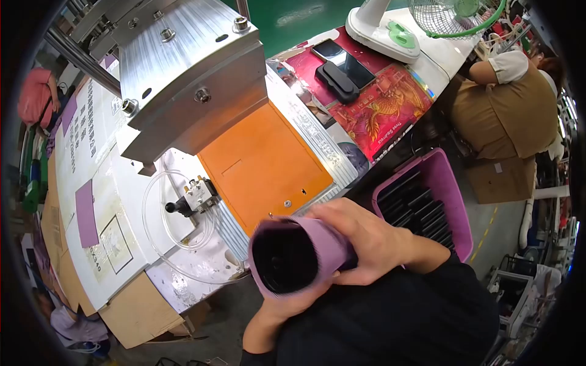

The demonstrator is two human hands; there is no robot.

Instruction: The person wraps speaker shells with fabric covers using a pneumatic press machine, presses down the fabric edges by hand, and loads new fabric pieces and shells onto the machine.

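Note:
Both of my hands are around a purple tube-like sleeve [326, 244], tilted so that its wide open end faces up toward me. Its inside is black, and how deep it goes cannot be made out. My right hand [372, 241] grips the far right side, thumb along the top and fingers curled round. Low on the near side, my left hand [290, 306] supports the sleeve, its fingers mostly hidden beneath. Just beyond lies an orange plate [262, 165] under a metal press block [189, 85].
A valve with a black knob [198, 196] and clear hoses sits left of the plate. Black pieces fill a pink bin [455, 213] at right. A phone [348, 61], black case [337, 84] and fan [381, 33] stand behind. A person [503, 116] sits at far right.

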